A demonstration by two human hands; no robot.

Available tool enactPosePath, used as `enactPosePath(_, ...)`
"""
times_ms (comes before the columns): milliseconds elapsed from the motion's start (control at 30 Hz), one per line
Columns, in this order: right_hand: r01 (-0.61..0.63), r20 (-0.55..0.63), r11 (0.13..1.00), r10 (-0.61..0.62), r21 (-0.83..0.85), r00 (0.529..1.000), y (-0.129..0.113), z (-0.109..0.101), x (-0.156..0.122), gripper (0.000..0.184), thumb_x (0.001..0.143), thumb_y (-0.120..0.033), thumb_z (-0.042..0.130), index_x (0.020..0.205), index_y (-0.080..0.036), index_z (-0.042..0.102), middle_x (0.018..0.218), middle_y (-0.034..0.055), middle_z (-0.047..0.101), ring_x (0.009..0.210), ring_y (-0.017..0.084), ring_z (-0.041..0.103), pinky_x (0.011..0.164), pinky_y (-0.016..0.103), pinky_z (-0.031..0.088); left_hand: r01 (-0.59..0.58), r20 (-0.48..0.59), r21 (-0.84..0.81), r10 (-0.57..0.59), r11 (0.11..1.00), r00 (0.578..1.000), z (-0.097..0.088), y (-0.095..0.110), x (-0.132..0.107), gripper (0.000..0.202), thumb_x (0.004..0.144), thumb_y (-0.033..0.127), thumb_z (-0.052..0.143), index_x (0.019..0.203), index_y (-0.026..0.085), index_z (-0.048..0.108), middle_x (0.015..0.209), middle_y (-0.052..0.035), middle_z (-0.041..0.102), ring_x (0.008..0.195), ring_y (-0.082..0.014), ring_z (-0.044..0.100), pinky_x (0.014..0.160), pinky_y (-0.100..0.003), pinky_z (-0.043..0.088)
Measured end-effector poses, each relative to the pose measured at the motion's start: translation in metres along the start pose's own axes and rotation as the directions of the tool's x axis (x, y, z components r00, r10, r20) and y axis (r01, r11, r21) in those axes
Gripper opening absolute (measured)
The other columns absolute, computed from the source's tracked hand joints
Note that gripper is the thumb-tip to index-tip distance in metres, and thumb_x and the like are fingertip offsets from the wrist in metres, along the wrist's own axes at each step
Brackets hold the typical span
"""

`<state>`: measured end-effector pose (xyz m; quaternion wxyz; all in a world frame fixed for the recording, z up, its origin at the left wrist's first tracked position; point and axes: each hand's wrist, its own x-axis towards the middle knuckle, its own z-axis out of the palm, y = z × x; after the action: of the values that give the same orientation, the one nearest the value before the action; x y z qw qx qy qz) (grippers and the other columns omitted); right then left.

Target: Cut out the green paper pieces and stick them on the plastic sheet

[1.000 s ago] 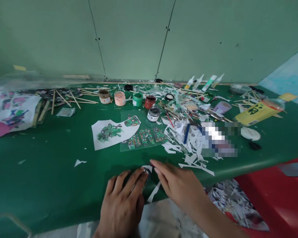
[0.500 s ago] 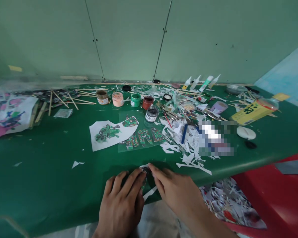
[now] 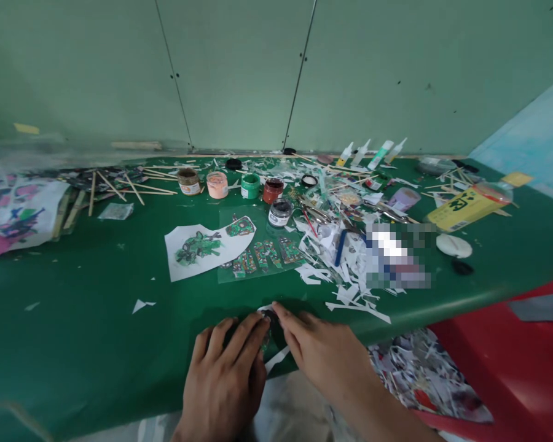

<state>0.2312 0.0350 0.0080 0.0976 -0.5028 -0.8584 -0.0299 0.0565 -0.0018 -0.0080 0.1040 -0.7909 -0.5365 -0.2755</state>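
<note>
Close to the table's front edge, my left hand presses its bent fingers onto a small patterned paper piece, dark with green parts and a white edge. My right hand meets it from the other side, its index fingertip at the piece's top edge and its other fingers curled under. Most of the piece is hidden beneath my fingers. A white paper strip sticks out below, between my hands. Beyond them lies a white sheet with green drawings, partly over a clear sheet bearing green and brown patterned pieces.
Several open paint jars stand behind the sheets. White paper scraps, glue bottles and a yellow-labelled bottle lie or stand to the right. Thin wooden sticks are at the back left. A bag of scraps sits below the table edge.
The whole view has shifted very slightly. Both hands stay on the paper piece, with hardly any visible movement.
</note>
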Motion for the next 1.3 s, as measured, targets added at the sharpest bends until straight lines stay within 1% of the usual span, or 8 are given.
enactPosePath(333, 0.037, 0.08, 0.994, -0.029, -0.106, 0.996, -0.004, -0.003, 0.0, 0.049, 0.083, -0.016, 0.054, 0.131, -0.023, 0.061, 0.072, 0.0053, 0.072, 0.044, 0.018, 0.063, 0.038, 0.028, 0.025, 0.006, 0.004, 0.007, -0.006, 1.0, 1.0, 0.001, 0.0, -0.001, 0.034, 0.088, 0.016, 0.047, 0.113, 0.025, 0.067, 0.115, 0.0056, 0.071, 0.096, -0.0228, 0.054, 0.083, -0.039, 0.036)
enactPosePath(467, 0.078, 0.184, 0.984, -0.047, -0.162, 0.982, -0.006, -0.007, 0.002, 0.057, 0.08, -0.01, 0.055, 0.136, -0.02, 0.056, 0.074, 0.0083, 0.071, 0.046, 0.017, 0.064, 0.038, 0.027, 0.03, -0.008, 0.004, 0.021, 0.008, 1.0, 1.0, 0.0, 0.0, 0.0, 0.033, 0.088, 0.017, 0.047, 0.114, 0.025, 0.067, 0.114, 0.0049, 0.071, 0.095, -0.0223, 0.054, 0.083, -0.038, 0.036)
enactPosePath(667, 0.138, 0.374, 0.974, -0.063, -0.178, 0.925, -0.007, -0.018, 0.006, 0.067, 0.078, -0.003, 0.051, 0.144, -0.017, 0.045, 0.086, 0.0144, 0.071, 0.053, 0.02, 0.067, 0.04, 0.025, 0.039, -0.012, 0.004, 0.03, 0.012, 0.999, 1.0, 0.0, -0.001, 0.0, 0.032, 0.088, 0.016, 0.047, 0.112, 0.024, 0.067, 0.115, 0.004, 0.071, 0.096, -0.022, 0.054, 0.082, -0.037, 0.036)
enactPosePath(800, 0.152, 0.398, 0.97, -0.064, -0.192, 0.915, -0.008, -0.022, 0.005, 0.068, 0.079, -0.001, 0.048, 0.145, -0.016, 0.044, 0.088, 0.015, 0.07, 0.056, 0.02, 0.068, 0.041, 0.026, 0.04, -0.002, 0.011, 0.013, 0.002, 1.0, 1.0, -0.001, -0.001, -0.001, 0.033, 0.087, 0.017, 0.047, 0.112, 0.024, 0.067, 0.117, 0.0059, 0.07, 0.096, -0.0227, 0.053, 0.083, -0.037, 0.036)
enactPosePath(967, 0.129, 0.275, 0.968, -0.067, -0.215, 0.959, 0.005, -0.02, -0.006, 0.058, 0.078, -0.004, 0.051, 0.134, -0.019, 0.056, 0.078, 0.0096, 0.071, 0.048, 0.019, 0.065, 0.039, 0.027, 0.032, 0.003, 0.005, -0.009, -0.002, 1.0, 1.0, -0.003, 0.0, -0.001, 0.034, 0.087, 0.016, 0.047, 0.115, 0.026, 0.065, 0.117, 0.0071, 0.07, 0.095, -0.0224, 0.054, 0.083, -0.038, 0.037)
enactPosePath(1100, 0.062, -0.004, 0.984, -0.063, -0.166, 0.998, 0.042, -0.018, -0.028, 0.026, 0.09, -0.02, 0.045, 0.104, -0.02, 0.068, 0.063, 0.004, 0.069, 0.041, 0.016, 0.06, 0.04, 0.026, 0.026, -0.01, 0.026, -0.027, 0.011, 1.0, 1.0, -0.008, -0.002, 0.002, 0.037, 0.086, 0.012, 0.047, 0.113, 0.028, 0.065, 0.117, 0.0062, 0.069, 0.096, -0.0224, 0.055, 0.081, -0.039, 0.039)
enactPosePath(1200, -0.032, -0.18, 0.991, 0.008, -0.132, 0.984, 0.066, -0.019, -0.047, 0.029, 0.096, -0.029, 0.038, 0.086, -0.018, 0.063, 0.06, 0.0045, 0.067, 0.044, 0.017, 0.062, 0.04, 0.025, 0.027, -0.046, 0.097, -0.032, 0.049, 0.998, 0.994, -0.012, -0.006, 0.006, 0.043, 0.083, 0.006, 0.046, 0.112, 0.03, 0.066, 0.117, 0.0031, 0.068, 0.097, -0.021, 0.056, 0.08, -0.038, 0.042)
enactPosePath(1300, -0.134, -0.19, 0.99, 0.123, -0.044, 0.974, 0.065, -0.017, -0.052, 0.029, 0.096, -0.035, 0.038, 0.085, -0.019, 0.06, 0.061, 0.0049, 0.069, 0.048, 0.019, 0.064, 0.041, 0.025, 0.03, -0.112, 0.148, 0.015, 0.109, 0.994, 0.983, -0.012, -0.009, 0.008, 0.048, 0.08, 0.001, 0.046, 0.115, 0.029, 0.065, 0.113, -0.0009, 0.068, 0.096, -0.0205, 0.058, 0.08, -0.037, 0.044)
